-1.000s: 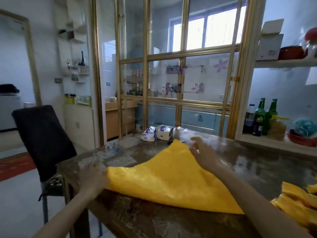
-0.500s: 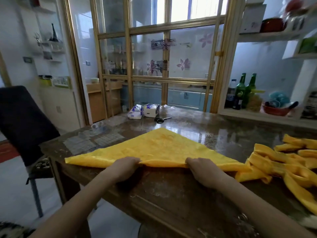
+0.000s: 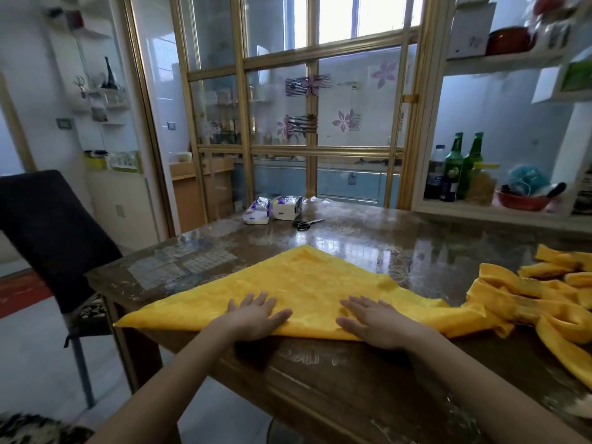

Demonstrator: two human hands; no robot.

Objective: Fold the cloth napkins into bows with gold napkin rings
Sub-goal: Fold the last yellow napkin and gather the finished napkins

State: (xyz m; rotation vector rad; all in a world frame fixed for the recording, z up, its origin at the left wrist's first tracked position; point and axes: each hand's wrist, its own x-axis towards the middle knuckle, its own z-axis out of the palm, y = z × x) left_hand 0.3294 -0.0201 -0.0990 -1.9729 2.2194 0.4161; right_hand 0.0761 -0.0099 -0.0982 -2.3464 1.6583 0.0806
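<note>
1. Yellow napkin point(image 3: 307, 283): 1 piece, folded to a triangle and lying flat on the tabletop point(image 3: 352, 379). The long folded edge runs along the near side, and the apex points away toward the glass partition point(image 3: 352, 100).
2. Left hand point(image 3: 256, 318): palm down on the yellow napkin by the folded edge, fingers straight and slightly spread, gripping nothing.
3. Right hand point(image 3: 374, 322): palm down likewise, fingers straight. The 2 hands are apart, with bare cloth between them.
4. Heap of napkins point(image 3: 528, 299): yellow and rumpled, at the right end of the tabletop, meeting the triangle's right corner.
5. Scissors point(image 3: 306, 223): black-handled, beyond the apex and well apart from it.
6. Tissue packs point(image 3: 272, 209): 2, just left of the scissors.
7. Chair point(image 3: 48, 232): dark, at the left end of the tabletop.
8. Green bottles point(image 3: 461, 165): 2, upright on the shelf point(image 3: 480, 209) at right.
</note>
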